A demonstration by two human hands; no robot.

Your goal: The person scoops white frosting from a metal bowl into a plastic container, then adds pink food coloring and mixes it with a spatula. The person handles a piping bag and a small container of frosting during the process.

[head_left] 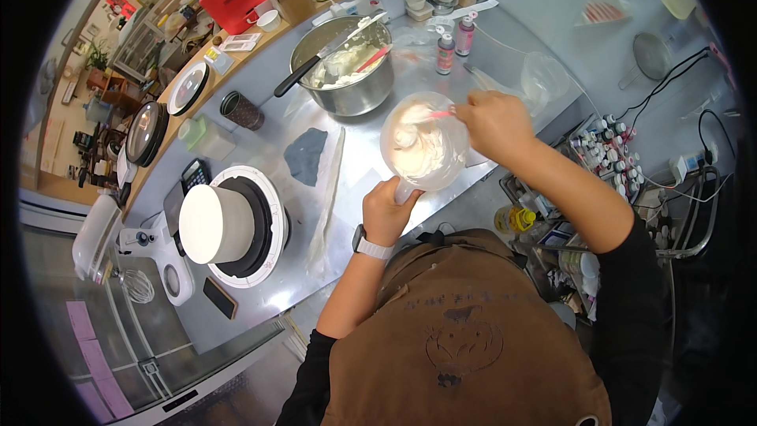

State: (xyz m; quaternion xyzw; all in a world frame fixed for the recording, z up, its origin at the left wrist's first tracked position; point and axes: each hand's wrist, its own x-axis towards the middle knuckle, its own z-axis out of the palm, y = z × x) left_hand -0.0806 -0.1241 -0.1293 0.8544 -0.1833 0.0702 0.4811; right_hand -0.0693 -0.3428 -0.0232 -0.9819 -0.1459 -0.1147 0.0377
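My left hand [386, 211] is wrapped round the handle of a translucent plastic jug [456, 170], holding it tilted over the table's near edge. Pale cream [418, 150] lies inside in soft swirls. From the right, my right hand [495, 122] grips a pink spatula [441, 114] whose lower end is in the cream. Just beyond the jug stands a steel mixing bowl [359, 101] with white cream in it. Across that bowl rest a black-handled palette knife [300, 75] and a red spatula [376, 57].
Left, a smooth white cake [213, 225] stands on a white-rimmed turntable [277, 213], near a phone [219, 298] and a stand mixer [102, 237]. A grey cloth [306, 156] lies mid-table. Two pink bottles [445, 54] stand behind; several small bottles [607, 150] fill a rack at right.
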